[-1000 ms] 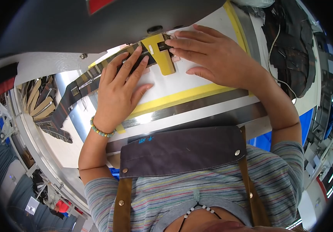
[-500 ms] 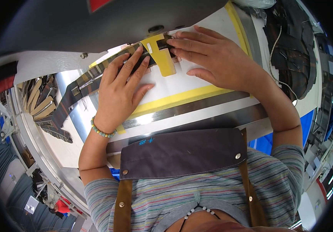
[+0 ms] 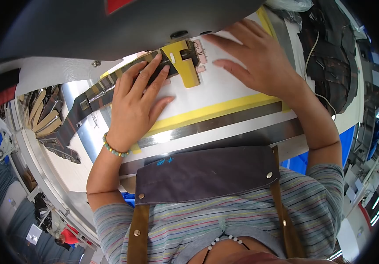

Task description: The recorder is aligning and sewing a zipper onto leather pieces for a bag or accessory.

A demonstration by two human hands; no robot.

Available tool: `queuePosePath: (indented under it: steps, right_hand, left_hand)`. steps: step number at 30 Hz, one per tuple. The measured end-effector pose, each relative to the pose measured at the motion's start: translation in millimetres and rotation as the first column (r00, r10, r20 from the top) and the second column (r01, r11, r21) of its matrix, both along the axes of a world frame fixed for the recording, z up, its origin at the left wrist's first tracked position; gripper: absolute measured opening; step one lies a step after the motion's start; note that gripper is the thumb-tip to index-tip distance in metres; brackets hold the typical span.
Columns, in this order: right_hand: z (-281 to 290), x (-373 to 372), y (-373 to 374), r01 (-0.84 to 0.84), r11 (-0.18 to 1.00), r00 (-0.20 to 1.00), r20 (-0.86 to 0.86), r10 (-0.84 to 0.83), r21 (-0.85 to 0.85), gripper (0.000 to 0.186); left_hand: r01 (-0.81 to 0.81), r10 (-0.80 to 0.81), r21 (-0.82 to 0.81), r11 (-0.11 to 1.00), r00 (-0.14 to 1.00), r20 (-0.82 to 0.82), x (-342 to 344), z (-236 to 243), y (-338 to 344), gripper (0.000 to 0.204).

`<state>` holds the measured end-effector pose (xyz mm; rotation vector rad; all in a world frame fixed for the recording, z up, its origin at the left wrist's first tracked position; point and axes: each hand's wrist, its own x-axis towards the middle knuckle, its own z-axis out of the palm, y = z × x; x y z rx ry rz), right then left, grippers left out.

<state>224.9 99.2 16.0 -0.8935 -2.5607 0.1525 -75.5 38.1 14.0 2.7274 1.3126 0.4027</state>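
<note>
My left hand [image 3: 135, 103] lies with fingers outstretched on a plaid fabric strip with a zipper [image 3: 102, 93], pressing it to the white work surface [image 3: 218, 86]. Just right of its fingertips, a yellow T-shaped template [image 3: 188, 75] lies across the strip. The strip's dark right end [image 3: 189, 53] shows beyond it, beside pinkish marks on the white surface. My right hand [image 3: 262, 66] is right of the template and apart from it, thumb and fingers spread, holding nothing. The dark machine head above partly hides its fingertips.
A large dark machine head [image 3: 123, 33] overhangs the far side. Yellow tape [image 3: 211, 108] and a metal rail [image 3: 238, 119] border the white surface. Several zipper pieces [image 3: 44, 110] are bunched at left. Stacked dark plaid pieces [image 3: 330, 66] and a pale cord [image 3: 311, 57] lie at right.
My right hand has moved off the strip's right end, rightward and away toward the machine head, uncovering that end and the pinkish marks. My left hand stays put.
</note>
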Motion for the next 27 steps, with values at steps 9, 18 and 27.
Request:
queuePosePath:
  steps: [9, 18, 27]
  right_hand:
    - [-8.6, -2.5, 1.0, -0.078, 0.996, 0.990, 0.115, 0.083, -0.051, 0.054]
    - [-5.7, 10.3, 4.5, -0.076, 0.996, 0.995, 0.070, 0.073, 0.039, 0.037]
    - [124.0, 118.3, 101.8, 0.215, 0.724, 0.974, 0.200, -0.108, -0.656, 0.065]
  left_hand:
    - [-0.012, 0.012, -0.022, 1.000, 1.000, 0.022, 4.1, 2.5, 3.7, 0.064]
    - [0.009, -0.008, -0.033, 0.999, 0.999, 0.034, 7.2, 4.9, -2.2, 0.060]
    - [0.030, -0.031, 0.067, 0.997, 1.000, 0.003, 6.1, 0.1, -2.2, 0.060]
